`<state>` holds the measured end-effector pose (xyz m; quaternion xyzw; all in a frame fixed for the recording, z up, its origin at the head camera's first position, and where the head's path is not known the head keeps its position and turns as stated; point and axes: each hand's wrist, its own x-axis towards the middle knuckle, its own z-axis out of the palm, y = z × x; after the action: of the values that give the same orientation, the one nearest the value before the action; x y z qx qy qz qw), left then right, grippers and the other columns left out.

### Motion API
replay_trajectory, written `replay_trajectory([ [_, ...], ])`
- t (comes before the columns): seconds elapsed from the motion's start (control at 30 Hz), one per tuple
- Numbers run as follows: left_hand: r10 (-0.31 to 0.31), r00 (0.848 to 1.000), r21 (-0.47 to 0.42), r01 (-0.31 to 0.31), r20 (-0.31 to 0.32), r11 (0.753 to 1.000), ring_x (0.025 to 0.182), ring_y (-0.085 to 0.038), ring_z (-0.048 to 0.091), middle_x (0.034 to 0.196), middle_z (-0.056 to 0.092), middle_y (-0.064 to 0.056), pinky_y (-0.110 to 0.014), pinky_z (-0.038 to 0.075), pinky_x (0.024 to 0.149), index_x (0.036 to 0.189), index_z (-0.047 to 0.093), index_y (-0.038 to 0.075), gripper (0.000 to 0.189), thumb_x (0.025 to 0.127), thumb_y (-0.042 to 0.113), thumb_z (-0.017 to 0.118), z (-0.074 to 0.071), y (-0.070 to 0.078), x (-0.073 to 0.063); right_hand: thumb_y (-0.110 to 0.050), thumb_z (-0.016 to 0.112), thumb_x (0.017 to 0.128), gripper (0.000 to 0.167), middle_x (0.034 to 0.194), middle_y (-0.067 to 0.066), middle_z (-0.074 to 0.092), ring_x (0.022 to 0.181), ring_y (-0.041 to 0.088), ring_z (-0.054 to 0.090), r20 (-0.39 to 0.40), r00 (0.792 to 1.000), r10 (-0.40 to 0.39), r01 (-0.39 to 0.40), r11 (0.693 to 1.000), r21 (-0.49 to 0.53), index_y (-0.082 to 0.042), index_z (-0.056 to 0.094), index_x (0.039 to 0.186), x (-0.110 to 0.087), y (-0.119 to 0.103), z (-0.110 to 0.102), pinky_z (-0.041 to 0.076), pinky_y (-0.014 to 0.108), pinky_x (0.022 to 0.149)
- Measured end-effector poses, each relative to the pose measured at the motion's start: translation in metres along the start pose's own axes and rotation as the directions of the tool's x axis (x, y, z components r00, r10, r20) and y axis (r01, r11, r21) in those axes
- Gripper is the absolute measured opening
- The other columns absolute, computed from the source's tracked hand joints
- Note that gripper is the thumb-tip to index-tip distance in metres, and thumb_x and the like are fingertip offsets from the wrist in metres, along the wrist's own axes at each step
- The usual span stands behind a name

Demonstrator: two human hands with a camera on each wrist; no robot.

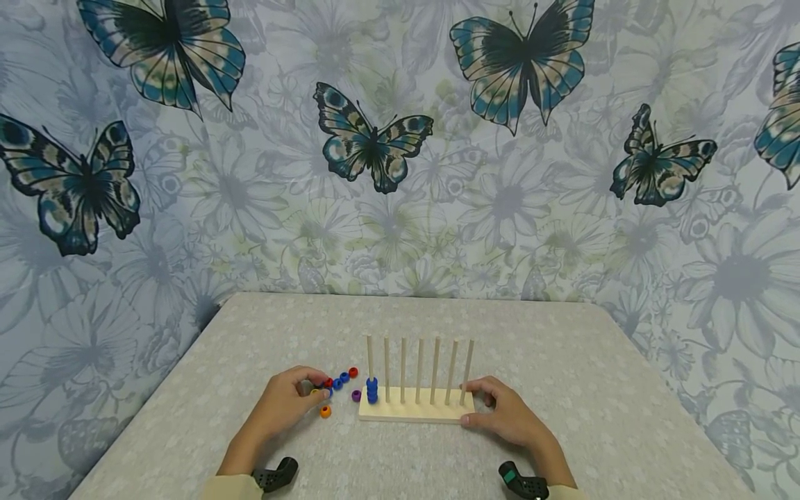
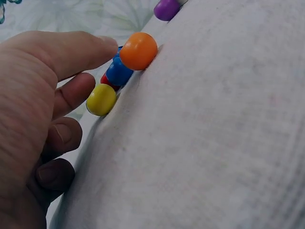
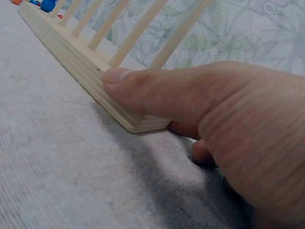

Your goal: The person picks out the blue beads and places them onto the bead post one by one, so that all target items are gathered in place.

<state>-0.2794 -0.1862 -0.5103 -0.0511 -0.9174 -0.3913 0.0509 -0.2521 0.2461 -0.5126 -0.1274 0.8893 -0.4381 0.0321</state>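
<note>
My left hand is at a small group of loose beads, its thumb tip beside a blue bead and a finger near a red bead. Whether it pinches the blue one cannot be told. Close to that hand are a yellow bead and an orange bead. With thumb in front and fingers behind, my right hand grips the right end of a wooden peg board. Several upright pegs rise from the board. Stacked blue beads sit on its leftmost peg.
A purple bead lies just left of the board. Farther back are another red bead and blue beads. A patterned cloth covers the table, and a butterfly-print wall stands behind it.
</note>
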Motion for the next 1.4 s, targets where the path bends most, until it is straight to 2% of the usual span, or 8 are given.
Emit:
replay_trajectory([
  [0.2,-0.002,1.0,-0.014,0.002,0.031,1.0,0.071,-0.014,0.053,0.1,0.07,0.012,-0.027,0.043,0.061,0.098,0.074,0.033,0.023,0.08,0.028,0.085,-0.0006,0.0002,-0.0009,-0.04,0.088,0.074,0.054,0.1,-0.001,0.057,0.091,0.018,0.045,0.0,1.0,0.004,-0.004,1.0,-0.014,-0.025,0.068,0.122,0.0006,0.001,0.0012,0.039,0.026,0.075],
  [0.43,0.019,1.0,0.004,-0.019,0.021,1.0,0.068,-0.012,0.052,0.099,0.07,0.013,-0.026,0.042,0.06,0.097,0.074,0.033,0.023,0.079,0.027,0.086,-0.0005,0.0004,-0.0002,-0.041,0.088,0.074,0.055,0.101,-0.002,0.058,0.091,0.017,0.045,-0.005,1.0,0.002,-0.002,1.0,-0.013,-0.024,0.068,0.123,0.0002,0.0001,0.0008,0.039,0.026,0.075],
  [0.77,0.07,0.998,0.097,-0.07,0.004,0.993,0.069,-0.009,0.052,0.092,0.069,0.016,-0.024,0.043,0.061,0.096,0.076,0.033,0.021,0.078,0.027,0.087,-0.0006,0.0022,-0.0025,-0.041,0.088,0.074,0.055,0.107,-0.003,0.06,0.093,0.018,0.045,0.005,1.0,0.023,-0.023,1.0,0.013,-0.025,0.067,0.122,-0.0006,-0.0013,0.0001,0.04,0.027,0.078],
  [0.93,0.083,0.997,0.111,-0.083,0.003,0.99,0.07,-0.008,0.052,0.091,0.068,0.016,-0.025,0.042,0.061,0.096,0.076,0.032,0.021,0.079,0.028,0.087,0.0003,0.002,-0.0024,-0.041,0.088,0.074,0.054,0.109,-0.003,0.061,0.094,0.018,0.045,0.006,1.0,0.027,-0.027,0.999,0.018,-0.025,0.067,0.122,-0.001,-0.0024,-0.0005,0.04,0.027,0.079],
  [1.4,0.067,0.998,0.12,-0.067,0.005,0.99,0.071,-0.007,0.053,0.093,0.069,0.016,-0.024,0.043,0.063,0.095,0.075,0.033,0.021,0.079,0.027,0.086,0.0023,0.0024,-0.0008,-0.041,0.087,0.075,0.056,0.104,-0.003,0.059,0.092,0.018,0.045,0.006,1.0,0.026,-0.026,1.0,0.005,-0.025,0.066,0.123,-0.0003,-0.001,-0.0004,0.039,0.027,0.075],
])
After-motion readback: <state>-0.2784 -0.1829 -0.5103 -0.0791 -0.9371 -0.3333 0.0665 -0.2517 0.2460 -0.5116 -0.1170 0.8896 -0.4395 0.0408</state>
